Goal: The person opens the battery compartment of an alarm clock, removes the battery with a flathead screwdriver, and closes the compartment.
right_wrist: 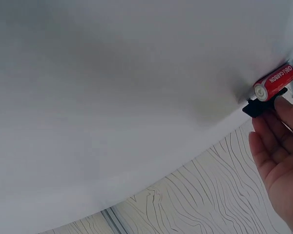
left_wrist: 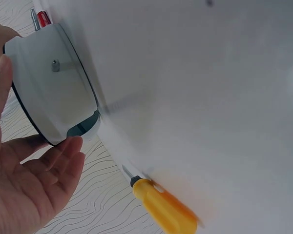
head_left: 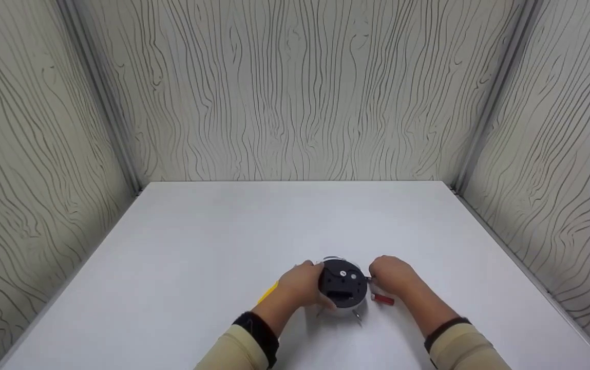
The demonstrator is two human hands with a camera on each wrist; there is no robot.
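Note:
A round clock (head_left: 343,295) with a white case lies with its black back up, a dark rectangular battery slot showing in it. My left hand (head_left: 299,284) grips its left side, thumb at the near edge and fingers round the far edge. In the left wrist view the white case (left_wrist: 53,90) shows a small metal peg on its side. To the right of the clock, my right hand (head_left: 391,274) pinches a small black plastic piece (right_wrist: 255,108) between thumb and fingers. A red battery (head_left: 382,299) lies on the table just below that hand.
A screwdriver with a yellow handle (left_wrist: 166,207) lies on the white table (head_left: 197,246), left of the clock and partly behind my left wrist in the head view. Wood-grain patterned panels (head_left: 295,92) wall the table at the back and both sides.

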